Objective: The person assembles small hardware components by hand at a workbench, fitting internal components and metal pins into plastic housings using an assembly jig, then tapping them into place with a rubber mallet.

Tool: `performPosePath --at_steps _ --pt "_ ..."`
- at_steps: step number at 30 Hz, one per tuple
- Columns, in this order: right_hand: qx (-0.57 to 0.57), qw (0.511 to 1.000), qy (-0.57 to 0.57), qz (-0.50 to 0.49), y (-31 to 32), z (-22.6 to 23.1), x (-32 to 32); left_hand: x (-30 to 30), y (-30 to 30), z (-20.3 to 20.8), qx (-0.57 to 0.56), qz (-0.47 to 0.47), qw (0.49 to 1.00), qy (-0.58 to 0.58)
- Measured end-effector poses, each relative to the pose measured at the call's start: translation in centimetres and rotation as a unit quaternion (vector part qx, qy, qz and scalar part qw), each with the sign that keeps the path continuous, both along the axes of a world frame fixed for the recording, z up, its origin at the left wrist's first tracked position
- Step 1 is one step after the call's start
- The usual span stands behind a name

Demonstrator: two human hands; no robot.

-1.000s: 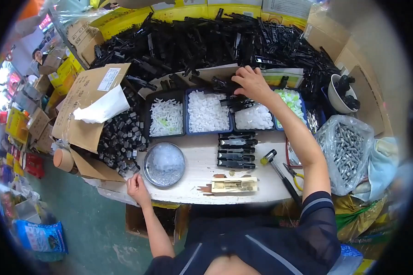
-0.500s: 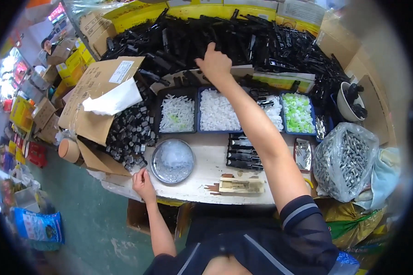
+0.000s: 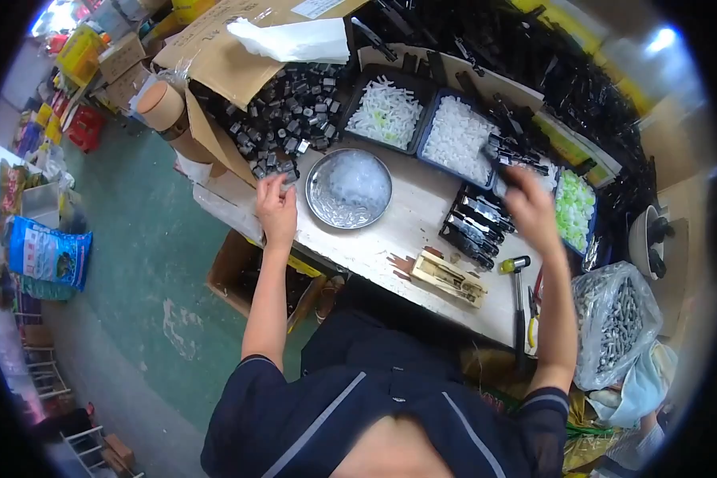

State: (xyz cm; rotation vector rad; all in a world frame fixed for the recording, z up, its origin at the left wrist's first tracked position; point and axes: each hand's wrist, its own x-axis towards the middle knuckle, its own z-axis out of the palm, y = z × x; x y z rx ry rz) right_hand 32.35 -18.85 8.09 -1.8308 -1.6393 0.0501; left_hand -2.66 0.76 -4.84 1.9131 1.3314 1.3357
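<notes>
My right hand (image 3: 534, 211), blurred by motion, is closed around a slim black part (image 3: 491, 153) above the trays. Below it, several black and silver assemblies (image 3: 476, 227) lie in a row. My left hand (image 3: 276, 213) has its fingers bent together at the lower edge of a heap of small dark metal blocks (image 3: 299, 111); what they pinch is not clear. Beside that hand, a round metal dish (image 3: 350, 226) holds a pale, translucent, grease-like mass. Nearer the front edge sits a cream-coloured grooved block (image 3: 448, 277).
Trays of white pieces (image 3: 458, 139), white sticks (image 3: 385, 113) and green-white pieces (image 3: 573, 209) line the bench. A hammer (image 3: 519, 295) and yellow-handled pliers (image 3: 532, 331) lie right, near a clear bag of metal pins (image 3: 617, 319). Black parts (image 3: 570, 88) are heaped behind.
My right hand has come back from the black heap toward me, now with a black part. My left hand has moved up to the metal blocks. The view has turned and shifted.
</notes>
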Motion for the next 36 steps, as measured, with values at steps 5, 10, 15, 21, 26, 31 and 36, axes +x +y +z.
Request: performPosePath --at_steps 5,10,15,21,26,31,36 --pt "-0.166 0.985 -0.034 0.028 -9.1 -4.1 -8.1 1.4 1.9 0.9 0.038 0.030 0.973 0.226" --pt "-0.125 0.988 -0.092 0.006 -9.4 -6.3 -10.3 1.1 3.4 0.4 0.094 -0.019 0.960 0.263" --pt "-0.113 0.975 -0.189 0.029 -8.3 -8.1 -12.0 0.1 2.8 1.8 0.084 -0.062 0.927 0.360" --pt "-0.126 0.965 -0.229 0.025 -7.5 -8.8 -13.0 0.3 2.5 3.4 0.066 -0.123 0.885 0.445" --pt "-0.048 0.991 -0.121 0.036 -8.0 -8.9 -12.0 -1.0 3.5 3.5 0.066 -0.180 0.912 0.363" --pt "0.099 0.994 0.031 -0.022 -8.2 -9.1 -11.3 1.1 -3.3 7.3 -0.326 -0.260 0.878 -0.235" --pt "0.110 0.991 0.066 -0.040 -7.9 -9.2 -11.5 9.3 -12.1 6.8 -0.369 -0.390 0.828 -0.160"
